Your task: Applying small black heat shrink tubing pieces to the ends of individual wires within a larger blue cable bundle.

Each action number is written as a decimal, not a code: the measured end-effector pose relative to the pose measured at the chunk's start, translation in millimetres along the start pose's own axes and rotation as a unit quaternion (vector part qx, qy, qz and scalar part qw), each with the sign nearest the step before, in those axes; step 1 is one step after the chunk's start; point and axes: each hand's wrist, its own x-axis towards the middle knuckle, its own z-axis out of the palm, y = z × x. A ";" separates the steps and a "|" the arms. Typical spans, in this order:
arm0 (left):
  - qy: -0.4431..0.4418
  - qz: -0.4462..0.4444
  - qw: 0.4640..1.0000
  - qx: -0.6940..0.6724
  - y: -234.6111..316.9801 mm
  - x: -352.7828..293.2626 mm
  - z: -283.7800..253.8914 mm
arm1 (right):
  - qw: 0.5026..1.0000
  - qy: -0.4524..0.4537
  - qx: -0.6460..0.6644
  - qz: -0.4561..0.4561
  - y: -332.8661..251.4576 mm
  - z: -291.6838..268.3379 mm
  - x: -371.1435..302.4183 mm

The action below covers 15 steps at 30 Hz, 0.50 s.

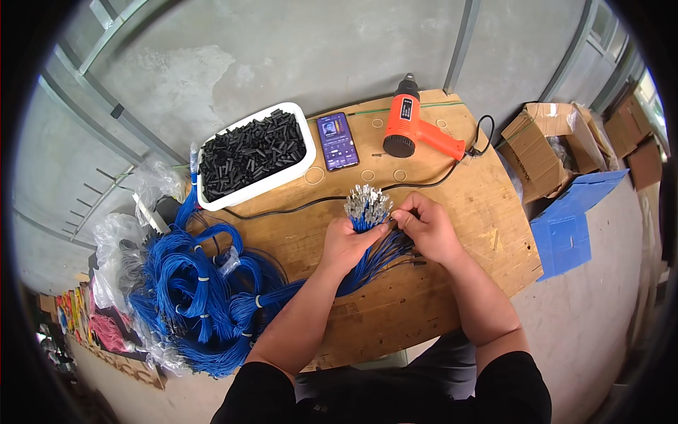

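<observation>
My left hand (348, 242) is closed round a bundle of blue wires (367, 265). Clear and metallic terminal ends (369, 203) fan out above its thumb. Close by on the right, my right hand (426, 227) pinches something dark and small at the bundle's edge, too small to make out. The loose wires run down between my hands, and a few dark ends (419, 263) lie on the wood below my right hand. More blue wire, tied in coils (201, 279), is heaped to the left of my left forearm.
A white tub (308, 161) of short black sleeves (251, 152) stands at the back left. Beside it lie a phone (339, 141) and an orange heat gun (409, 124), whose black cord (304, 206) crosses the wooden table (487, 212). Cardboard boxes (537, 152) stand at the right.
</observation>
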 end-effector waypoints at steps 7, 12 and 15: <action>-0.005 -0.006 0.997 -0.079 4.6 0.4 3.7 | 0.994 -0.010 0.091 0.062 5.1 -2.8 1.5; 0.006 0.017 0.997 -0.079 -0.6 0.4 1.9 | 0.989 -0.035 0.121 0.079 3.0 -2.8 2.8; 0.009 -0.017 0.991 -0.134 1.8 -0.3 2.0 | 0.972 -0.044 0.198 0.121 2.4 -2.3 3.8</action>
